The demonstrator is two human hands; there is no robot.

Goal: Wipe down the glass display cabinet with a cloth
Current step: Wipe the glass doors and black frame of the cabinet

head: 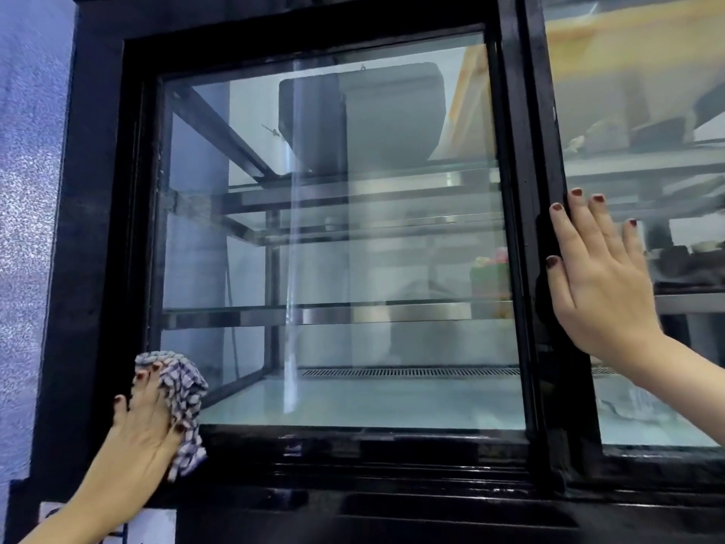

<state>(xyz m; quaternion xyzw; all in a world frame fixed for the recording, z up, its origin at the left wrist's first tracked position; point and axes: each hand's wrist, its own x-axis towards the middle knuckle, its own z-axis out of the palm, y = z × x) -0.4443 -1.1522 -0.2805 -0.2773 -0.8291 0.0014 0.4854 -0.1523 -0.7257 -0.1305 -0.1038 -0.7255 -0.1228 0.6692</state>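
Your left hand pressed the checked cloth against the lower left corner of the glass display cabinet, where the left pane met the black frame. The fingers lay fairly straight over the cloth with the thumb on its lower fold, so the palm's weight went into the wipe rather than into a grip. Your right hand was spread flat, fingers apart, across the black upright between the doors and the edge of the right pane, holding nothing. I judge it steadied the door against the rubbing. A pale vertical streak ran down the left pane, well apart from the cloth, so that glass likely needed more passes.
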